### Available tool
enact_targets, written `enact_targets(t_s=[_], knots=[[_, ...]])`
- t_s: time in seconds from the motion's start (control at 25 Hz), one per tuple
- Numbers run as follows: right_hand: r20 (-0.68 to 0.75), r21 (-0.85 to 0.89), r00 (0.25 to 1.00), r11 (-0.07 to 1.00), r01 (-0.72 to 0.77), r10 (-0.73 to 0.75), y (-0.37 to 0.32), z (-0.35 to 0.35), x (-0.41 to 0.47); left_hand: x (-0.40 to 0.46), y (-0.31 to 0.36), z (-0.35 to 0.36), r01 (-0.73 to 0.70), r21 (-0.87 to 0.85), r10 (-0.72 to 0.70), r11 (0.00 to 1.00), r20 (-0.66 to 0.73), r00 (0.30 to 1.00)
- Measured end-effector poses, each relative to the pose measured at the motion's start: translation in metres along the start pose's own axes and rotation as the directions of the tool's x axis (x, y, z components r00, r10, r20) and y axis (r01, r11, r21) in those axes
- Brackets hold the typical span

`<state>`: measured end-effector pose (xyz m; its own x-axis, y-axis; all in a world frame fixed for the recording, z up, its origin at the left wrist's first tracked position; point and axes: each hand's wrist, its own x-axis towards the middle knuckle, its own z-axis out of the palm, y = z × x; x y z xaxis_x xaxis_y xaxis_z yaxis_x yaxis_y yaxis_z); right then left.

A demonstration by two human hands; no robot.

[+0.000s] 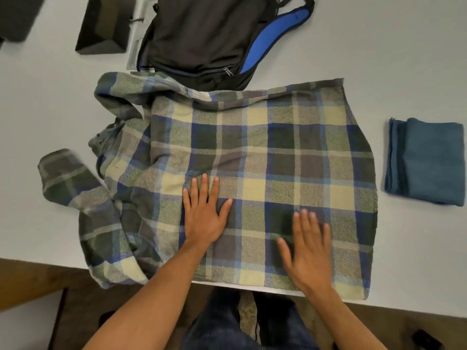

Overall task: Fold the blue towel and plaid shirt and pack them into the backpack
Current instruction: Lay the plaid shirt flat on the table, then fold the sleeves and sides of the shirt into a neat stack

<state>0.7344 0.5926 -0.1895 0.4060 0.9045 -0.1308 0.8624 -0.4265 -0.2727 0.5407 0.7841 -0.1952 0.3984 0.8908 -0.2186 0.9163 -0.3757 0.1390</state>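
Observation:
The plaid shirt [265, 152] lies spread flat across the middle of the white table [404, 59], its collar and sleeves bunched at the left and its near edge hanging over the table's front. My left hand [204, 215] presses flat on the shirt with fingers straight. My right hand [308, 251] lies flat on the shirt nearer the front edge, blurred by motion. The blue towel [427, 161] sits folded on the table to the right of the shirt. The dark backpack [202, 36] with blue lining lies at the back, touching the shirt's far edge.
A dark box-like object [103, 26] stands at the back left, beside a grey flat item [137, 39] partly under the backpack. Another dark object [17, 16] sits in the far left corner. My legs and the floor show below the table's front edge.

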Motion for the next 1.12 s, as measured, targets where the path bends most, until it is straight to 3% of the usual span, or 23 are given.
enact_targets(t_s=[0.12, 0.24, 0.6, 0.72, 0.8, 0.88, 1.0, 1.12], knots=[[0.052, -0.016, 0.984, 0.986, 0.169, -0.168, -0.043, 0.02, 0.005, -0.017, 0.004, 0.004, -0.138, 0.019, 0.137, 0.99, 0.018, 0.99], [0.103, -0.08, 0.981, 0.982, 0.172, -0.163, -0.046, 0.026, 0.0, -0.055, -0.007, 0.013, -0.248, 0.03, 0.247, 0.968, 0.035, 0.968], [0.113, -0.101, 0.985, 0.987, -0.122, 0.133, -0.002, 0.005, -0.016, -0.088, -0.079, -0.007, -0.102, 0.02, 0.102, 0.995, 0.021, 0.995], [0.117, -0.076, 0.982, 0.988, -0.138, 0.146, -0.013, 0.006, -0.015, -0.087, -0.106, -0.028, -0.02, -0.074, 0.006, 0.997, -0.181, 0.983], [0.106, -0.047, 0.989, 0.994, -0.1, 0.104, -0.03, 0.009, -0.011, -0.082, -0.129, -0.042, 0.153, -0.152, -0.196, 0.976, -0.332, 0.922], [0.1, -0.028, 0.994, 0.999, -0.033, 0.036, -0.051, 0.013, -0.007, -0.077, -0.154, -0.052, 0.379, -0.283, -0.463, 0.881, -0.356, 0.812], [0.132, -0.048, 0.99, 0.998, 0.045, -0.038, -0.077, 0.02, -0.004, -0.068, -0.188, -0.062, 0.633, -0.515, -0.785, 0.579, -0.143, 0.602], [0.182, -0.07, 0.982, 0.996, 0.06, -0.046, -0.084, 0.025, -0.005, -0.066, -0.205, -0.071, 0.719, -0.613, -0.872, 0.329, 0.094, 0.48]])
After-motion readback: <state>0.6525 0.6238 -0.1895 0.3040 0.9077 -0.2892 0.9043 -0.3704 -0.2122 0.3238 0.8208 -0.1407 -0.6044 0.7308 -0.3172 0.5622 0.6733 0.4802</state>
